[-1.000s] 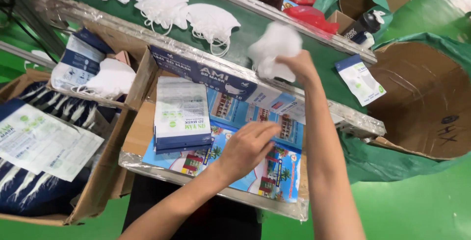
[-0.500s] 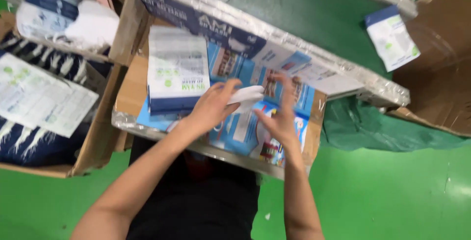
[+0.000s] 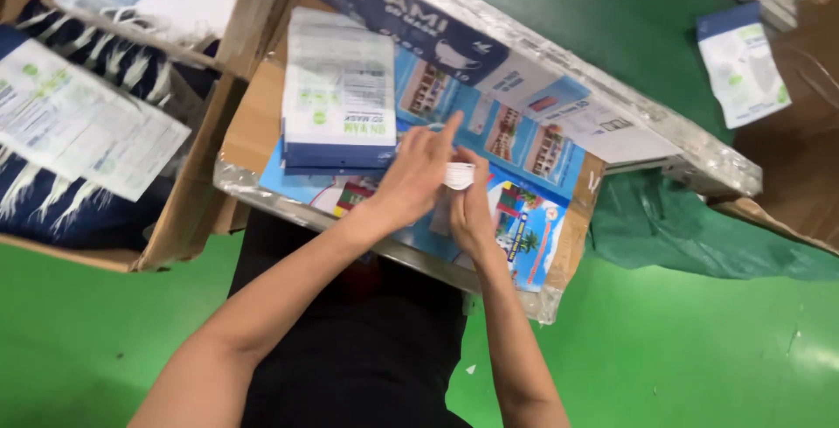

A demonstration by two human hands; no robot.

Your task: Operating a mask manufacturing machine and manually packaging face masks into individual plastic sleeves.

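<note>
While both hands meet above the cardboard tray (image 3: 253, 122), the left hand (image 3: 418, 174) and right hand (image 3: 469, 205) pinch a folded white face mask (image 3: 458, 175) between their fingers, just beside the stacked mask pouches (image 3: 339, 96); folding appears underway.

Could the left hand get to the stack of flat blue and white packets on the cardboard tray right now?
Probably yes. The left hand sits just beside the stack of flat blue and white packets, with nothing between them, though it and the right hand both grip a folded white mask.
</note>
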